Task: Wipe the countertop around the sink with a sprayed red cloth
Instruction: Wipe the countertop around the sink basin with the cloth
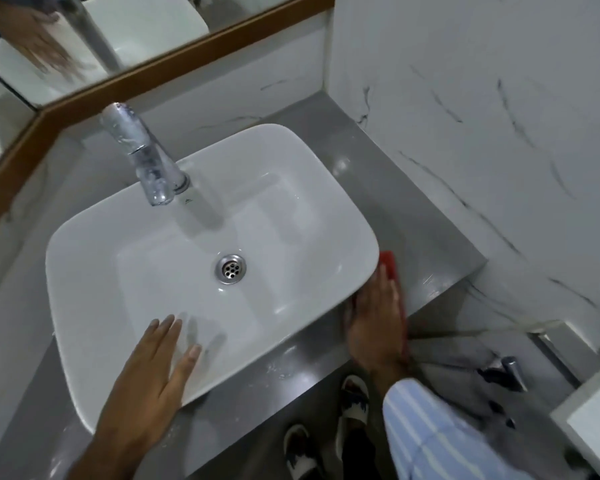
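A white rectangular vessel sink [84, 258] sits on a grey countertop [426, 244]. My right hand [378, 323] lies flat on a red cloth [394, 271], pressing it onto the countertop beside the sink's front right corner. Only the cloth's far end and right edge show past my fingers. My left hand [153, 368] rests with fingers spread over the sink's near rim and holds nothing. White specks of foam or spray [281, 367] lie on the countertop in front of the sink.
A chrome faucet [142, 157] rises behind the sink. A wood-framed mirror [174, 60] runs along the back. A white marble wall [482, 133] bounds the countertop on the right. Below the front edge are my sandalled feet [354, 403], a chrome hose fitting [503, 372] and a white fixture [593, 420].
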A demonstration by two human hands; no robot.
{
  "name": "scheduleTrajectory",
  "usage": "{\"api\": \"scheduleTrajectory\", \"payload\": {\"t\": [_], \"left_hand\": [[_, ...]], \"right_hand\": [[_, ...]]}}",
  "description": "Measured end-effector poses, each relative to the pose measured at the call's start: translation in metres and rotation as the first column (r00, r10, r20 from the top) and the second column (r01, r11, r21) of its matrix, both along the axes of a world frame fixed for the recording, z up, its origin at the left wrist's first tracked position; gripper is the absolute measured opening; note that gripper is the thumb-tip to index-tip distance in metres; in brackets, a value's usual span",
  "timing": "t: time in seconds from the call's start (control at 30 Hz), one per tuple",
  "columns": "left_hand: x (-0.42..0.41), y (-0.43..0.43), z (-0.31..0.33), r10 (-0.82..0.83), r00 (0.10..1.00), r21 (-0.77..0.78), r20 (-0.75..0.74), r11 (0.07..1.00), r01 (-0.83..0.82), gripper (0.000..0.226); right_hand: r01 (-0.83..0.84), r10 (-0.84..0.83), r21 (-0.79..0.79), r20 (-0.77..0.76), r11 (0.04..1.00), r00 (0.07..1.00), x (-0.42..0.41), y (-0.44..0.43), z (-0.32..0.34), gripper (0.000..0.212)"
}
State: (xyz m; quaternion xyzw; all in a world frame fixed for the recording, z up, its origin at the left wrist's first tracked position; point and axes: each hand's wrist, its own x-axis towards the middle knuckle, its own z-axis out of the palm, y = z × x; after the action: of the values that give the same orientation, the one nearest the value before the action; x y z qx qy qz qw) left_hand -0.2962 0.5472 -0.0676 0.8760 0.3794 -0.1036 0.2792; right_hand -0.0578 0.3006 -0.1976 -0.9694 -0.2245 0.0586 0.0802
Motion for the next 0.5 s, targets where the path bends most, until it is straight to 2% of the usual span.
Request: {"api": "scheduleTrajectory", "payload": {"t": [0.1, 0.17, 0.23, 0.3, 0.37, 0.43, 0.5], "left_hand": [[-0.019, 0.022, 0.006, -0.106, 0.994, 0.095, 0.012, 0.990, 0.105, 0.093], [-0.032, 0.038, 0.010, -0.187, 0.982, 0.172, 0.017, 0.968, 0.181, 0.089], [-0.039, 0.049, 0.010, -0.269, 0.963, 0.235, 0.011, 0.937, 0.259, 0.085], [-0.040, 0.053, 0.008, -0.283, 0.959, 0.273, 0.022, 0.924, 0.266, 0.084], [-0.041, 0.054, 0.005, -0.285, 0.958, 0.289, 0.027, 0.920, 0.265, 0.084], [-0.041, 0.051, 0.004, -0.277, 0.960, 0.303, 0.036, 0.919, 0.253, 0.084], [-0.041, 0.049, 0.003, -0.276, 0.960, 0.310, 0.038, 0.917, 0.251, 0.085]], "right_hand": [[-0.247, 0.248, 0.040, -0.010, 0.968, 0.969, -0.065, -0.012, -0.010, 0.069], [-0.369, 0.368, 0.039, 0.033, 0.929, 0.929, -0.058, -0.024, -0.015, 0.071], [-0.290, 0.289, 0.005, 0.080, 0.957, 0.954, -0.025, -0.030, -0.014, 0.071], [-0.055, 0.054, 0.006, 0.066, 0.998, 0.996, 0.001, -0.029, -0.008, 0.071], [0.065, -0.066, 0.019, 0.038, 0.998, 0.997, -0.011, -0.016, -0.006, 0.071], [-0.045, 0.042, 0.030, 0.101, 0.999, 0.994, -0.052, -0.004, -0.010, 0.070], [-0.309, 0.294, 0.096, 0.143, 0.946, 0.945, -0.105, 0.007, -0.019, 0.064]]}}
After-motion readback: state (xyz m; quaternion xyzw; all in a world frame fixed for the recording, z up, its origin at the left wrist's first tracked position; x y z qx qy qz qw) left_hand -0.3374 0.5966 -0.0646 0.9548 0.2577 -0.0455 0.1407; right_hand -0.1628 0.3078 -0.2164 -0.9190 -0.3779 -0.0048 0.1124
